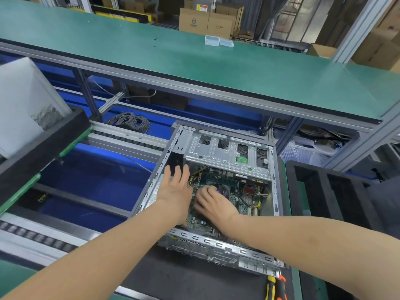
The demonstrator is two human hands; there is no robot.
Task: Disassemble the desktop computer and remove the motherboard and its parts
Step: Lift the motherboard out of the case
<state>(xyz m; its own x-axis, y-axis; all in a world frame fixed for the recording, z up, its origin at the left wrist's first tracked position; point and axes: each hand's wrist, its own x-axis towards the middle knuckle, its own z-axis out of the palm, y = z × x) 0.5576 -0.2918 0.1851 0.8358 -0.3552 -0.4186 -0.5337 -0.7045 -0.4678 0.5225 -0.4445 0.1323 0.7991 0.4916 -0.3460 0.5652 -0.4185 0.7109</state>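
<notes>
Head view: the motherboard (244, 204) lies inside the open desktop computer case (216, 243), which rests on its side on a black mat (184, 276) on the tabletop (15, 278). Your right hand (211, 202) is at the board's centre, fingers curled round the fan unit (224, 191). Your left hand (175, 187) is spread, fingers straight, at the case's left side. A metal drive cage (218, 152) spans the far end. Two screwdrivers (276, 286) lie at the near right corner; a black foam tray (324, 191) stands just to the right.
</notes>
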